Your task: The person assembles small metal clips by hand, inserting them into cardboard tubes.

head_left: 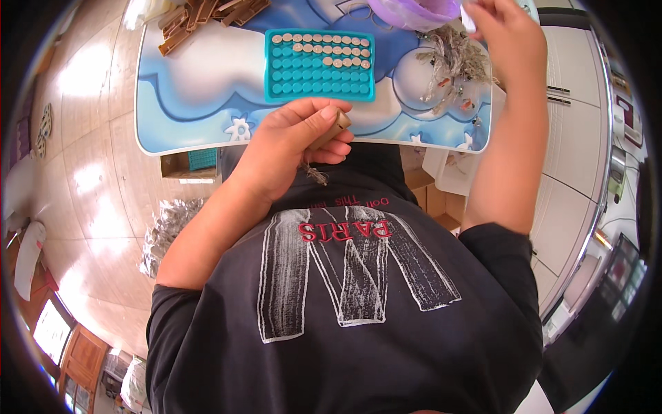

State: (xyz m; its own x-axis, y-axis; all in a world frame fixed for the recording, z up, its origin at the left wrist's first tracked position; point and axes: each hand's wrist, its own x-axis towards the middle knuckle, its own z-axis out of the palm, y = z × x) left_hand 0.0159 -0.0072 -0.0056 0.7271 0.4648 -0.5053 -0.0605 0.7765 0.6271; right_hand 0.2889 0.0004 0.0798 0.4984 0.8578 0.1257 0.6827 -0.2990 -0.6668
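My left hand (286,138) is closed around a small tan-brown casing (339,126), thumb on top, just in front of the table's near edge. A tuft of thin greyish strands (316,174) dangles beneath this hand. Up at the far right, my right hand (510,34) pinches a small white piece (468,18) beside a purple bowl (420,10); its shape is too small to tell. Beyond my left hand lies a teal tray (269,86) with rows of round cells. Pale round discs (336,50) fill part of its far rows, mostly toward the right.
Brown slotted pieces (196,21) are heaped at the table's far left. A tangle of clear and grey strands (452,58) covers the right side of the blue-and-white table (200,134). Below the edge stand a box (176,165) and a silvery bundle (169,224).
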